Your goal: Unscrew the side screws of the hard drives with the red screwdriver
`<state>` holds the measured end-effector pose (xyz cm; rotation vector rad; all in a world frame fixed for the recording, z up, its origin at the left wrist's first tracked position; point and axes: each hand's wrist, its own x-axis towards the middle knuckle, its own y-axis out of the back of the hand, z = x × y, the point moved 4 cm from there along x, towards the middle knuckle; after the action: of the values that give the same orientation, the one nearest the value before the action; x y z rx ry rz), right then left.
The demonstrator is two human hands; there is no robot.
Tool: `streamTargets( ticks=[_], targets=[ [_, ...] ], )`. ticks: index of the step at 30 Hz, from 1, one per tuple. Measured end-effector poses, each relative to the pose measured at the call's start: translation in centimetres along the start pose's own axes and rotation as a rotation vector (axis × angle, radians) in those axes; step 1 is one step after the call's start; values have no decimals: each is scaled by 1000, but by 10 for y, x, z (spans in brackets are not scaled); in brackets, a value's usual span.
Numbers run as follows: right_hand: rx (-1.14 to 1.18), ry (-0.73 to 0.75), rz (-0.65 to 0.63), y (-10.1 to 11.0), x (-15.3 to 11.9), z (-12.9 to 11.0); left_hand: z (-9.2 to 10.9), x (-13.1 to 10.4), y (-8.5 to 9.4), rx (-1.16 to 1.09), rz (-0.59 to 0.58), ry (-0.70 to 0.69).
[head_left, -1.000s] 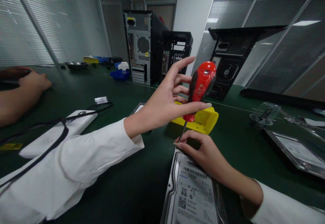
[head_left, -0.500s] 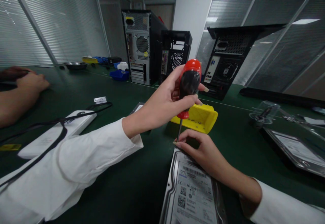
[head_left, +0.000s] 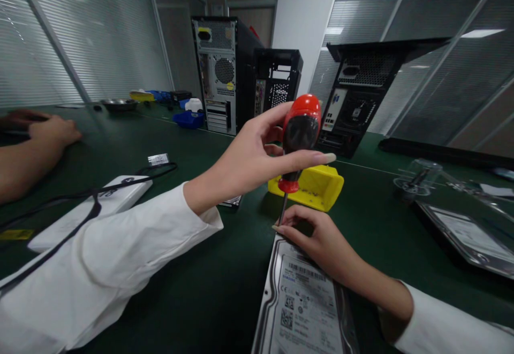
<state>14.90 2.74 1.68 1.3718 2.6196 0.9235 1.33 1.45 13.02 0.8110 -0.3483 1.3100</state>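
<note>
My left hand (head_left: 252,153) is closed around the red and black handle of a screwdriver (head_left: 302,132), its thumb stretched across the front of the handle. The screwdriver leans slightly, tip down, at the far left corner of a silver hard drive (head_left: 307,303). Thumb and forefinger of my right hand (head_left: 321,244) pinch round the lower end of the shaft; the tip is hidden, and I cannot see whether a screw is there. The hard drive lies label up on the table. Just behind my right hand sits a yellow tray (head_left: 336,187) holding small dark screws.
Several computer cases, one a tall tower (head_left: 219,75), stand at the back. Another drive (head_left: 469,236) and a clear plastic container (head_left: 420,177) lie right. Leftward are a white box (head_left: 92,212), a black cable (head_left: 160,171) and another person's hands (head_left: 54,129).
My left thumb has straightened across the handle, and the fingers have shifted their grip as the handle turned a little. My right hand and the hard drive stay put.
</note>
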Motion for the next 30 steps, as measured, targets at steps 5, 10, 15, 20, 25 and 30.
streamTargets(
  ticks=[5, 10, 15, 20, 25, 30],
  targets=[
    [-2, 4, 6, 0, 0, 1, 2, 0, 0, -48, -47, -6],
    [-15, -9, -10, 0, 1, 3, 4, 0, -4, -108, -76, 7],
    [-11, -11, -18, 0, 0, 2, 2, 0, -5, -123, -76, 24],
    [-29, -20, -38, -1, 0, 1, 3, -1, -3, -83, -60, 10],
    [-42, -12, -45, -1, 0, 4, 2, 0, 2, -3, 14, -20],
    [-46, -25, -44, -1, 0, 4, 1, 1, 1, -22, 32, -24]
  ],
)
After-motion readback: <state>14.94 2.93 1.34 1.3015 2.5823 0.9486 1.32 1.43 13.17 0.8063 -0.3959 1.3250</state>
